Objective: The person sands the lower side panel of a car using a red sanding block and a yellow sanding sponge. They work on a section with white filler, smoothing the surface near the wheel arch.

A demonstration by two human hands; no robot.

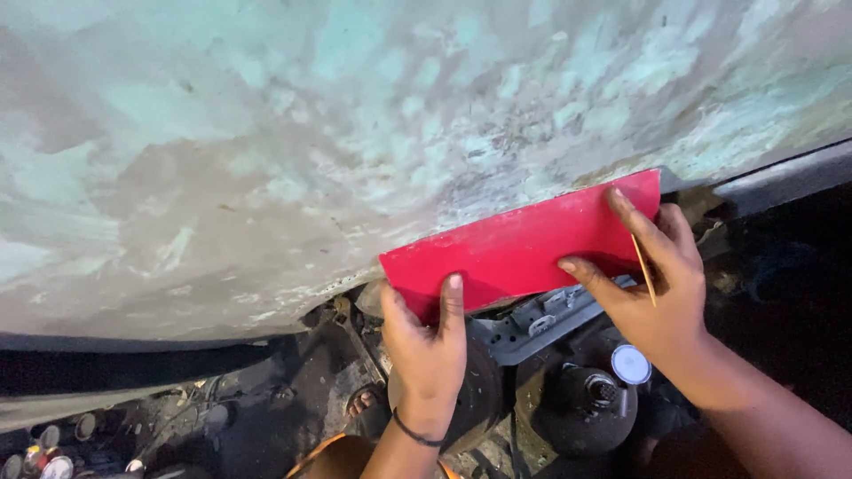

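A red flat plastic sheet point(524, 244) lies tilted against the lower edge of a large sanded body panel point(337, 133) patched in grey and pale green filler. My left hand point(428, 350) grips the sheet's lower left end, thumb on its front. A dark band circles that wrist. My right hand point(661, 284) presses the sheet's right end with spread fingers and also carries a thin yellowish stick point(644, 270) between them.
Below the panel are a grey metal bracket point(537, 319), dark mechanical parts and a round black part with a white cap point(631, 365). A bare foot point(364, 401) shows on the dirty floor. Several small tins point(49, 457) sit at the bottom left.
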